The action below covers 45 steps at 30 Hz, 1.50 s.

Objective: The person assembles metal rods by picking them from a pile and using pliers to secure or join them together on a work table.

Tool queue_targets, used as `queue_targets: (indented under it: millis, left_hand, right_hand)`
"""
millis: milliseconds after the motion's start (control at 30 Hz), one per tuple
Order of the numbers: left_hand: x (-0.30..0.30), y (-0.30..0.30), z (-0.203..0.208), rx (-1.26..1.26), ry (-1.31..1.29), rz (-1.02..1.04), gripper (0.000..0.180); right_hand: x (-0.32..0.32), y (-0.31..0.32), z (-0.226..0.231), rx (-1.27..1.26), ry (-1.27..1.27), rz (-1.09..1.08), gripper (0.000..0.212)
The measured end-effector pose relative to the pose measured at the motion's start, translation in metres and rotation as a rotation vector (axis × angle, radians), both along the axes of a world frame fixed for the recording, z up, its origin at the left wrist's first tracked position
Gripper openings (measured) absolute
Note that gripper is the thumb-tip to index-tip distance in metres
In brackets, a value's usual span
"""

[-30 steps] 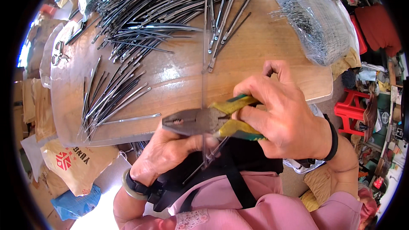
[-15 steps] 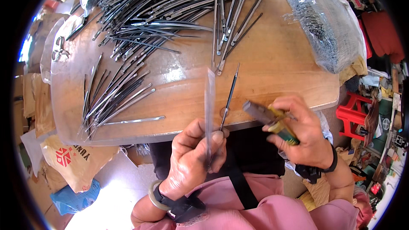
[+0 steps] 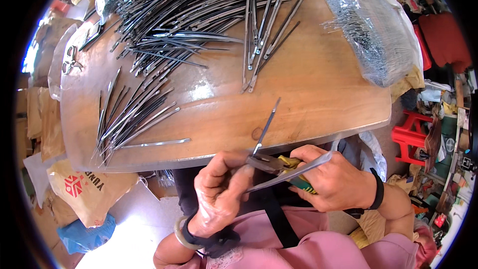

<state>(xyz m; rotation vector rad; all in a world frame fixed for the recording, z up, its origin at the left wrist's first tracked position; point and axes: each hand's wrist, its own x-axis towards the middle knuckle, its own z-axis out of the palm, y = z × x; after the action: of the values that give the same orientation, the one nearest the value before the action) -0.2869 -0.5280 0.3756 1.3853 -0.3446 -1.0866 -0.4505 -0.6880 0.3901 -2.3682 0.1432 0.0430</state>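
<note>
My left hand (image 3: pixel 219 189) is closed near the table's front edge, pinching a slim dark metal strip (image 3: pixel 268 124) that points up over the tabletop. A second, paler flat strip (image 3: pixel 279 178), smeared by motion, slants from the same fingers across in front of my right hand. My right hand (image 3: pixel 336 179) is wrapped round pliers (image 3: pixel 267 163) with yellow and green handles. Their jaws meet the dark strip just above my left fingertips; whether they are clamped on it I cannot tell. The strips' lower ends are hidden by my left fingers.
A big heap of dark metal strips (image 3: pixel 184 10) covers the table's far left, with a smaller bunch (image 3: pixel 137 114) nearer. Several loose strips (image 3: pixel 269 25) lie at far middle. Scissors (image 3: pixel 72 60) sit at the left edge. A plastic-wrapped bundle of wires (image 3: pixel 373 35) rests far right.
My right hand has brought the pliers left and down to the dark strip at my left fingers. The paler strip has swung from upright to slanting right.
</note>
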Motion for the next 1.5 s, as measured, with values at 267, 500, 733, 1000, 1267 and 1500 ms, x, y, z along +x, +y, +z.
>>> queue_targets:
  millis: [267,500,733,1000,1267,1500]
  left_hand:
    - [0.024,-0.024,0.008,-0.147,0.247,0.091,0.006]
    - [0.014,-0.046,-0.005,-0.278,0.608,0.265,0.015]
    - [0.014,-0.039,0.003,-0.211,0.742,0.223,0.016]
    - [0.011,-0.041,-0.004,-0.263,0.783,0.341,0.014]
    - [0.030,-0.009,0.001,-0.077,0.584,0.368,0.013]
    - [0.091,0.093,0.005,0.043,-0.442,0.306,0.037]
  right_hand:
    - [0.025,-0.009,0.004,0.064,-0.097,-0.144,0.040]
    - [0.037,0.023,-0.011,0.146,-0.254,-0.389,0.028]
    - [0.029,0.024,-0.006,0.162,-0.221,-0.387,0.025]
    - [0.035,0.027,-0.017,0.052,-0.221,-0.358,0.029]
    - [0.034,0.026,-0.002,0.068,-0.121,-0.298,0.028]
    - [0.032,-0.013,-0.012,0.079,-0.228,-0.631,0.018]
